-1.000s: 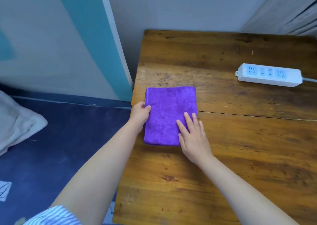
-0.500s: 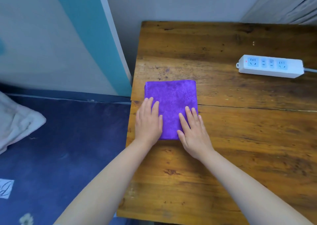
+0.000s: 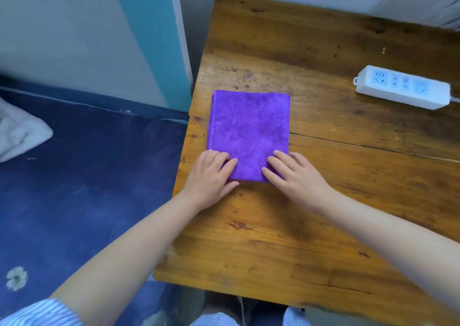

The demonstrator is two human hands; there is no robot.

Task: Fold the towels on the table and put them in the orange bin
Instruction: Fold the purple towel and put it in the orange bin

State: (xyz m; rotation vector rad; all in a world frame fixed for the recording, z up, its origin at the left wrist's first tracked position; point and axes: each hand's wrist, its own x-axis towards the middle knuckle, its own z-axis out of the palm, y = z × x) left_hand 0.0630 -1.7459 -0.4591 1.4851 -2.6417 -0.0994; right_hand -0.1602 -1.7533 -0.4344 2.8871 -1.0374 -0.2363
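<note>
Nearest me, both forearms reach out over the near edge of the wooden table (image 3: 261, 238), a striped sleeve (image 3: 42, 313) showing at the bottom left. My left hand (image 3: 209, 176) sits on the near left corner of the purple towel (image 3: 249, 131); its fingers are bent at the knuckles with the tips down on the cloth, though whether they pinch the edge or only press I cannot tell. My right hand (image 3: 296, 176) lies on the near right corner with the fingers fairly straight and spread, resting flat, gripping nothing. The towel is a neat folded rectangle near the table's left edge, its stitched hems stacked along the left side. I judge the folding is about done and the job now is to lift the bundle without letting it fall open. To do that well I would slide my thumbs under the near edge, keep my fingers on top, and clamp all the layers together at both corners before raising it level; lifting by the top layer alone would likely unfold it. Farther out, a white power strip (image 3: 403, 86) lies well apart to the right, clear of the lift. The orange bin is nowhere in view, so I would have to look around for it before carrying. Off the table to the left is dark blue bedding (image 3: 74, 176).
</note>
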